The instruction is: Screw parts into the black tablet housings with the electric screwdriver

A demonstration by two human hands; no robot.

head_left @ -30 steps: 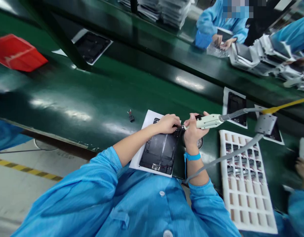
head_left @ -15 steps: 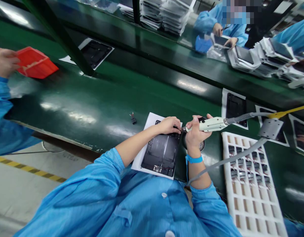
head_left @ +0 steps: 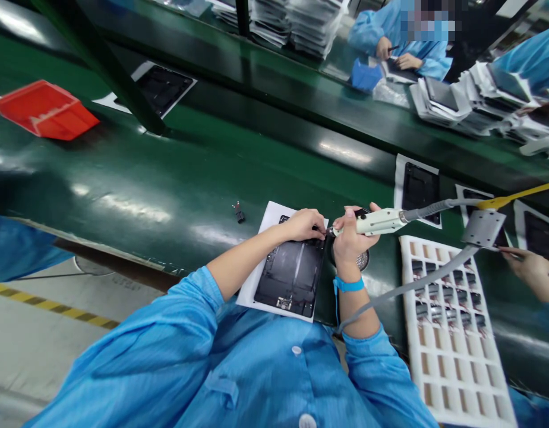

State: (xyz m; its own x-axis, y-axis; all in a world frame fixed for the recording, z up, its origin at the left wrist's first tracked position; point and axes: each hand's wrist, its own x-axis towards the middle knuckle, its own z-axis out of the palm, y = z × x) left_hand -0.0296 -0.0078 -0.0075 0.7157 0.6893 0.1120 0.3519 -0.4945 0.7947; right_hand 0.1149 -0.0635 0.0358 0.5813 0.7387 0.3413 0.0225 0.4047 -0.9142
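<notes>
A black tablet-like housing lies on a white sheet in front of me, with a small circuit board at its near edge. My left hand rests over its far right corner, fingers pinched together; what they hold, if anything, is hidden. In my right hand, which wears a blue wrist strap, is a pale electric screwdriver. Its tip points left and meets my left fingertips at the housing's corner. Partly behind my right wrist sits a round metal dish.
To the right stands a white foam tray with several small dark wired parts. A similar part lies left of the sheet. A red bin sits far left. The screwdriver's grey cable crosses the tray; a co-worker's hand is beyond it.
The co-worker's hand at the left has left the red bin, which sits a little further left. Another co-worker's hand has come closer at the right. My hands have barely moved.
</notes>
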